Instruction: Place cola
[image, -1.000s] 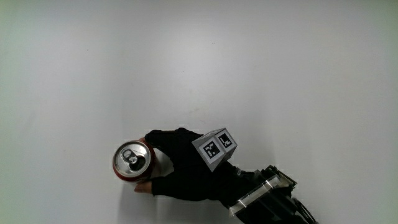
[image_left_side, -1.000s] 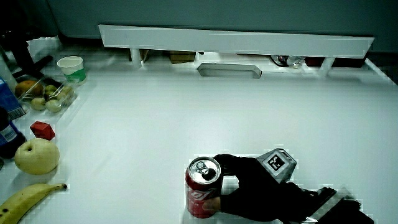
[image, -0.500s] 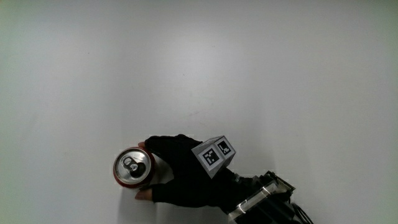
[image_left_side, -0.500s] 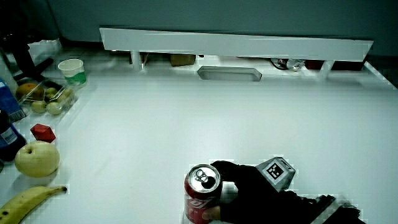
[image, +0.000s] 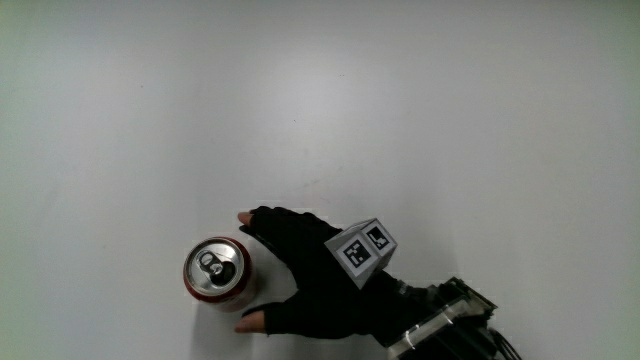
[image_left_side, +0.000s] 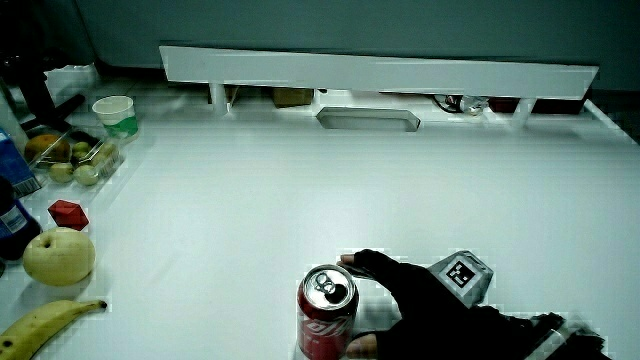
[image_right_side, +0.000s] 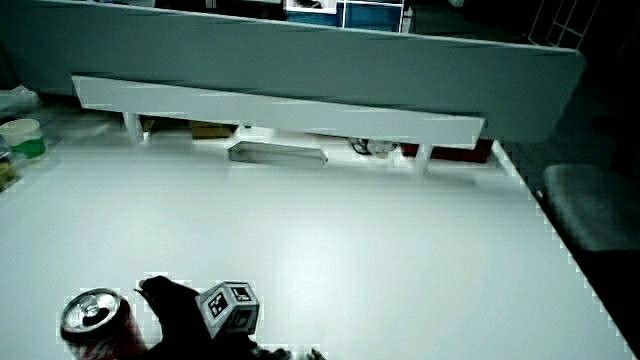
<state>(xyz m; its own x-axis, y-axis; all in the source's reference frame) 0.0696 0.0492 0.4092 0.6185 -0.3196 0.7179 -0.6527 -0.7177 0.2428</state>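
Observation:
A red cola can (image: 217, 270) stands upright on the white table (image: 400, 120), close to the person's edge; it also shows in both side views (image_left_side: 326, 305) (image_right_side: 95, 320). The gloved hand (image: 266, 270) rests right beside the can with its fingers spread, one fingertip (image: 243, 217) and the thumb on either side of the can without gripping it. A small gap separates the palm from the can. The patterned cube (image: 364, 251) sits on the hand's back. The hand (image_left_side: 368, 300) lies low on the table in both side views (image_right_side: 175, 305).
In a side view, a yellow apple (image_left_side: 58, 253), a banana (image_left_side: 45, 325), a small red cube (image_left_side: 68, 212), a blue bottle (image_left_side: 10, 200), a tray of fruit (image_left_side: 75, 155) and a paper cup (image_left_side: 113, 110) line the table's edge. A low white partition (image_left_side: 380, 70) stands farthest from the person.
The fingers have let go of the can and spread apart; the hand has drawn slightly away from it. The can stays where it stood.

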